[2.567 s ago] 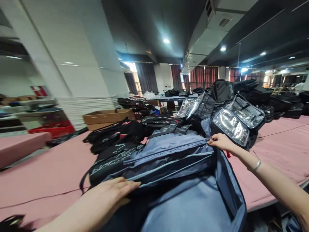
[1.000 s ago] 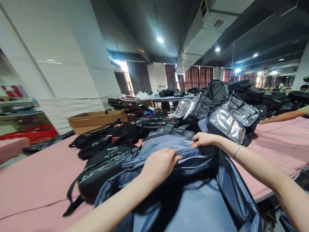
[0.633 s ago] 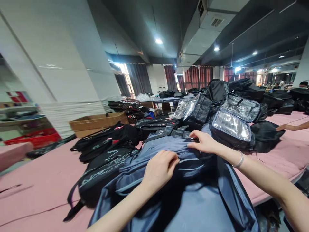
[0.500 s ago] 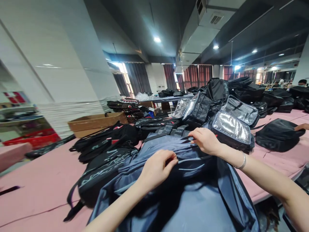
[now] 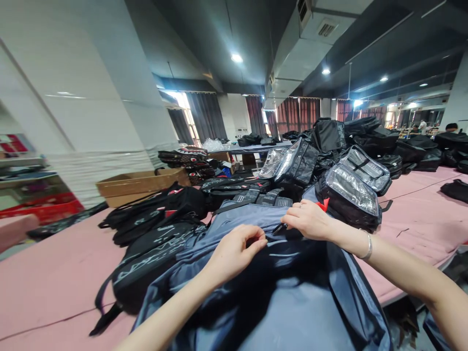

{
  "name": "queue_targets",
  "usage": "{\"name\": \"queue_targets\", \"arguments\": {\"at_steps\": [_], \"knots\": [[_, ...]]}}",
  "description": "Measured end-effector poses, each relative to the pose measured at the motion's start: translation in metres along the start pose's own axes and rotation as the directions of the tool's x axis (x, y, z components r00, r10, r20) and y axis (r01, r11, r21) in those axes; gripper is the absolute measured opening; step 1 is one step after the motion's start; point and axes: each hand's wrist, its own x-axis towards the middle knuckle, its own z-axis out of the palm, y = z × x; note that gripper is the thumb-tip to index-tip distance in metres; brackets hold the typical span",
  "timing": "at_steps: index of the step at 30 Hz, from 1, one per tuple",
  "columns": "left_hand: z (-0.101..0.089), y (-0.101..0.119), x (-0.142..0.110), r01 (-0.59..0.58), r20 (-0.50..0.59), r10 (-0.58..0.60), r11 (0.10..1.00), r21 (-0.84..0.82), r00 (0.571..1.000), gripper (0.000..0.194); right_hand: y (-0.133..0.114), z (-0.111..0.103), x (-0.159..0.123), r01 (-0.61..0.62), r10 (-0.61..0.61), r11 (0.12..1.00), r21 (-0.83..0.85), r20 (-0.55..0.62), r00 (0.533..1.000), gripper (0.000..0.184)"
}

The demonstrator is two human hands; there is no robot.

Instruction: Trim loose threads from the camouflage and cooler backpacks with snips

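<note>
An opened backpack (image 5: 292,317) with blue-grey lining lies in front of me, its inside facing up. My left hand (image 5: 239,248) is closed, thumb and fingers pinching the lining near the bag's zipped edge. Just to the right, my right hand (image 5: 309,220) is closed around what look like small thread snips (image 5: 280,228). Their dark tip points left towards the lining, and most of the tool is hidden in my fingers. A bit of red (image 5: 323,205) shows behind this hand. The padded straps (image 5: 261,197) lie past the bag's far edge.
Black backpacks with white print (image 5: 153,258) lie at the left on the pink tabletop (image 5: 54,278). Bags with shiny clear panels (image 5: 353,187) are piled at the right. A cardboard box (image 5: 142,184) stands behind, near a white pillar. People sit far off at the right.
My right hand has moved slightly down and left, bringing the tool's tip to the lining. My left hand barely shifts. At the right edge, another person's hand and the dark bag it held have gone.
</note>
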Motion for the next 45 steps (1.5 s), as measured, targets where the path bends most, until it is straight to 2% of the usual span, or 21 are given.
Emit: {"name": "queue_targets", "arguments": {"at_steps": [5, 7, 9, 12, 14, 16, 20, 26, 30, 34, 38, 41, 45], "knots": [[-0.003, 0.000, -0.002, -0.011, 0.014, 0.012, 0.999, -0.037, 1.000, 0.023, -0.001, 0.004, 0.001, -0.060, 0.060, 0.997, 0.041, -0.005, 0.998, 0.009], [-0.005, 0.000, -0.004, -0.008, 0.059, 0.015, 0.995, -0.104, 0.998, 0.030, 0.000, 0.005, -0.001, -0.098, 0.100, 0.993, 0.065, -0.022, 0.995, 0.009], [-0.007, 0.000, -0.005, -0.003, 0.043, 0.010, 0.990, -0.142, 0.999, 0.038, 0.001, 0.006, -0.003, -0.122, 0.126, 0.990, 0.076, -0.056, 0.990, 0.010], [-0.005, -0.003, -0.003, -0.031, -0.116, 0.025, 0.998, -0.048, 0.993, 0.036, 0.001, 0.004, -0.004, -0.096, 0.102, 0.994, 0.049, -0.125, 0.987, 0.013], [-0.003, -0.006, 0.000, -0.056, -0.159, 0.063, 0.997, 0.051, 0.985, 0.032, -0.001, 0.002, -0.004, -0.060, 0.060, 0.998, 0.002, -0.150, 0.987, 0.015], [-0.001, -0.007, 0.004, -0.043, -0.127, 0.060, 0.990, 0.136, 0.990, 0.031, -0.003, -0.002, -0.003, -0.029, 0.020, 0.998, -0.056, -0.148, 0.989, 0.016], [-0.001, -0.004, 0.009, 0.059, -0.072, -0.040, 0.960, 0.274, 0.997, 0.033, -0.006, -0.009, -0.001, 0.019, -0.042, 0.986, -0.168, -0.134, 0.990, 0.021], [-0.003, -0.003, 0.012, 0.077, -0.024, -0.073, 0.952, 0.295, 0.997, 0.031, -0.006, -0.016, -0.003, 0.096, -0.129, 0.967, -0.235, -0.130, 0.983, 0.019], [-0.004, -0.003, 0.013, 0.074, -0.007, -0.075, 0.953, 0.294, 0.997, 0.033, 0.001, -0.015, -0.006, 0.078, -0.085, 0.984, -0.159, -0.037, 0.996, 0.016], [-0.004, -0.002, 0.010, 0.060, 0.010, -0.066, 0.956, 0.287, 0.998, 0.034, 0.013, -0.011, -0.007, 0.020, -0.023, 0.998, 0.056, 0.046, 0.999, 0.008], [-0.004, -0.001, 0.008, 0.048, 0.019, -0.055, 0.959, 0.280, 0.998, 0.035, 0.019, -0.006, -0.003, -0.014, -0.005, 0.968, 0.249, 0.075, 0.997, 0.011], [-0.004, 0.001, 0.006, 0.038, 0.022, -0.046, 0.961, 0.274, 0.999, 0.034, 0.016, -0.002, 0.002, -0.026, 0.014, 0.965, 0.262, 0.048, 0.999, 0.012], [-0.005, 0.001, 0.006, 0.027, 0.026, -0.036, 0.963, 0.267, 0.999, 0.035, 0.011, 0.001, 0.008, 0.011, -0.015, 0.984, 0.177, 0.021, 1.000, 0.012]]}}
